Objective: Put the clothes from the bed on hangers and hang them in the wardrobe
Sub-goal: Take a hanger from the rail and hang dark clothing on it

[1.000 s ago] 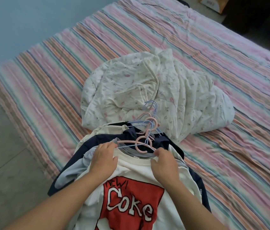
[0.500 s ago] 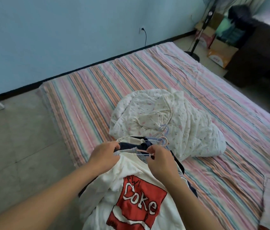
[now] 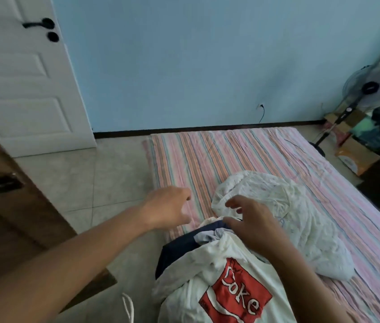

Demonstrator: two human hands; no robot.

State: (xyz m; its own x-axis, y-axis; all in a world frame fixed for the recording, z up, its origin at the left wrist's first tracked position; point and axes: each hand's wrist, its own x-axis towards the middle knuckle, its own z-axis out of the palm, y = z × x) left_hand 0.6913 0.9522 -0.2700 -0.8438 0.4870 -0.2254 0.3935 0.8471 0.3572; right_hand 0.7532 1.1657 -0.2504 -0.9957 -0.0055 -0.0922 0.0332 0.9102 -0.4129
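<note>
Clothes (image 3: 207,276) lie bunched in a pile at the near edge of the bed (image 3: 207,159), partly overhanging it toward the floor (image 3: 105,183). The right hand (image 3: 252,222) hovers just above the top of the pile, its fingers spread and slightly bent, its grip holding nothing; whether the palm touches the cloth below cannot be told. The left hand (image 3: 165,209) is raised off the pile over the bed's near-left edge, fingers loosely curled and blurred, its grip also holding nothing.

On top of the pile lies a white shirt (image 3: 221,290) with a red Coke print (image 3: 235,297); its neck end is gathered under the right hand. Beneath it a navy garment (image 3: 179,248) shows at the left side, and a pale grey-blue one (image 3: 207,236) peeks out at the neck. A thin blue hanger (image 3: 281,221) shows just right of the right hand, mostly hidden.

Behind the pile, touching it, a crumpled floral quilt (image 3: 284,217) sits near the middle of the bed. The bed carries a pink striped sheet.

A brown wardrobe door (image 3: 9,206) stands at the left, beside a white door (image 3: 21,78) with a black handle. A blue wall (image 3: 184,66) runs behind the bed's far edge. Past the far-right corner stand a fan (image 3: 368,89) and boxes (image 3: 354,157).
</note>
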